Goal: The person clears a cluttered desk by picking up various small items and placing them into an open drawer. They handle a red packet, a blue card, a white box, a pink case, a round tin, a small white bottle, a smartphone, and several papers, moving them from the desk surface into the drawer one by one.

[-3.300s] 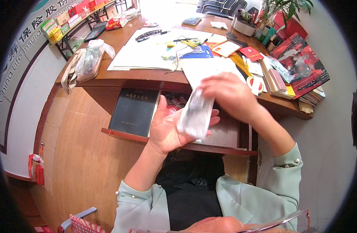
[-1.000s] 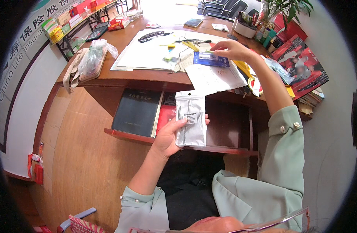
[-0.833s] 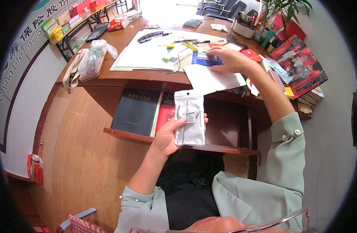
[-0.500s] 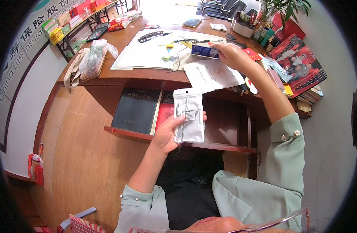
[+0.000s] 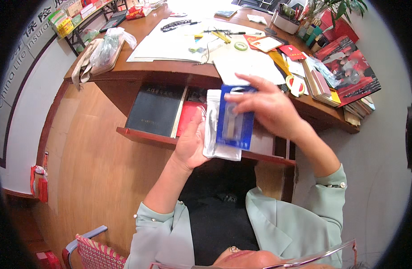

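My left hand point(image 5: 190, 143) holds a silvery white zip pouch point(image 5: 221, 153) upright above the open drawer, thumb along its left edge. A flat blue packet point(image 5: 235, 130) with a pale, clear-looking middle overlaps the pouch's front and hides most of it. Across the packet's upper face lie fingers of my right hand point(image 5: 271, 110), slightly blurred, with the forefinger raised; the thumb is hidden, seemingly behind the packet. What is inside the packet is too blurred to name.
The open drawer point(image 5: 147, 142) contains a black notebook point(image 5: 156, 112) and a red item point(image 5: 188, 117). On the desk point(image 5: 170, 69) lie papers, pens, a green tape roll point(image 5: 240, 45) and red cards. Books point(image 5: 318, 85) are stacked at right, and a plastic bag point(image 5: 108, 53) sits at left.
My right hand has brought the blue packet from the desk down in front of the pouch. The printed sheet's place now shows a blank white paper, with tape and cards uncovered behind it.
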Demonstrator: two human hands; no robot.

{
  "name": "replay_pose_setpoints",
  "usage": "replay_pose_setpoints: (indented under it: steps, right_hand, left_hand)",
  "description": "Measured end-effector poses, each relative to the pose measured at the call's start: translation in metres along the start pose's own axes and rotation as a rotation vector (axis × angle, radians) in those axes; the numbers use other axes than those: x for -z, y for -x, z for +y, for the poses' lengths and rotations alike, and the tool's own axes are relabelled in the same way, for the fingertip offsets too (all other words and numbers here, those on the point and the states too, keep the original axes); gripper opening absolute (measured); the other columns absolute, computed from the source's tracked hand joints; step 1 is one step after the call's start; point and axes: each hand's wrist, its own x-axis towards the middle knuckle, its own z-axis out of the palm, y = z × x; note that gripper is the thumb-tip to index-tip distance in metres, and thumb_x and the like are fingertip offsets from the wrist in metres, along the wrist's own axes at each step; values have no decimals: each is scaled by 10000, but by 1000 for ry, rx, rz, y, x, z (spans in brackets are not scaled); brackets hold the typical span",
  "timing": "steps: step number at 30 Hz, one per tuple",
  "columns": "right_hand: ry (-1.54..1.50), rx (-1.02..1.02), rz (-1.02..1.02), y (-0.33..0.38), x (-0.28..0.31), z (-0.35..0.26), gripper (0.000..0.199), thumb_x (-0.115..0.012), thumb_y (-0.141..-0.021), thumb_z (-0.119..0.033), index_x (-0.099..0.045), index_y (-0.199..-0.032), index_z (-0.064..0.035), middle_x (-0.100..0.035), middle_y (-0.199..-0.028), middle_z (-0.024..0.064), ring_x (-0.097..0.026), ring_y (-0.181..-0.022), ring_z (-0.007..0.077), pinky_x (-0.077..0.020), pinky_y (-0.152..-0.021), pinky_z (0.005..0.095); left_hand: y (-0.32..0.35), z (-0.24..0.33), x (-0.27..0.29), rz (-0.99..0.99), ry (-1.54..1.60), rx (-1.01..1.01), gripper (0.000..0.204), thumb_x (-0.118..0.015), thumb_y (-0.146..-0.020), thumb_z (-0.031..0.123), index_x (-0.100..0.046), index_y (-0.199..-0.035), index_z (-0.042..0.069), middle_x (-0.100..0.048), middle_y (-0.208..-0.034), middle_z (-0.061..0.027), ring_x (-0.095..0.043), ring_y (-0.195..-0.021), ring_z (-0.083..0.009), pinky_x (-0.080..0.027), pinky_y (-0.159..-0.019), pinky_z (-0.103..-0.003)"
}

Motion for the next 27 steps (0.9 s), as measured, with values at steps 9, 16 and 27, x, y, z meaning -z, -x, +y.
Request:
replay_pose_setpoints:
  steps: [9, 16, 27]
  right_hand:
    - [-131, -327, 264, 64, -37, -31, 392, -579, -851, 88, -636, -1212, -53, -619, -1227, 164, -609, -1128, 299, -491, -982, 367]
    - [-1188, -1069, 91, 91, -49, -67, 487, -557, -1026, -268, -426, -1399, 15, -567, -1244, 119, -605, -1027, 163, -511, -910, 325]
    - [-1530, -1254, 262, 92, -48, -41, 659, -686, -900, -143, -372, -1454, 26, -575, -1317, 155, -620, -1166, 242, -529, -997, 424]
  left_hand:
    - [16, -24, -19, 127, -256, 11, 532, -650, -956, 164, -402, -1409, 34, -587, -1273, -152, -620, -1168, -268, -554, -966, -426]
    - [9, -57, -43, 296, -191, -54, 366, -606, -993, 141, -475, -1323, 51, -611, -1181, -84, -634, -1081, -195, -558, -913, -373]
    - [-10, -54, -17, 87, -513, -54, 422, -572, -1017, 203, -460, -1379, 16, -594, -1274, -88, -602, -1141, -196, -476, -1022, -349]
